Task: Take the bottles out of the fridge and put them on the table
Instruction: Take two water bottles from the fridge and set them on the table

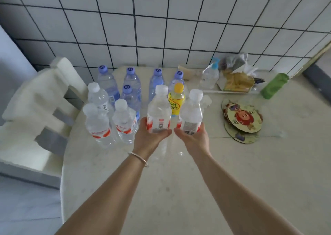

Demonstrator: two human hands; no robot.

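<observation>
Both forearms reach forward from the bottom of the view over the desk, a thin bracelet on the left wrist. Each hand carries one clear white-capped bottle, upright, low over the desk front. Left hand is wrapped round the lower body of the left bottle, fingers curled under the label; right hand is clamped the same way on the right bottle. The two bottles stand near each other, apart, and whether their bases touch the desk cannot be told.

Behind them stands a yellow bottle; to the left three more white-capped bottles, and further back five blue-capped bottles. The fridge is out of view.

The step looks like setting this pair down. Doing it well likely means lowering both straight, bases flat, in the free strip just in front of the yellow bottle, clear of the left group, then letting the fingers go only once each stands steady. Wrists are level, palms turned inward, arms almost parallel.

A chair sits left, coasters, a green bottle and a spray bottle right.
</observation>
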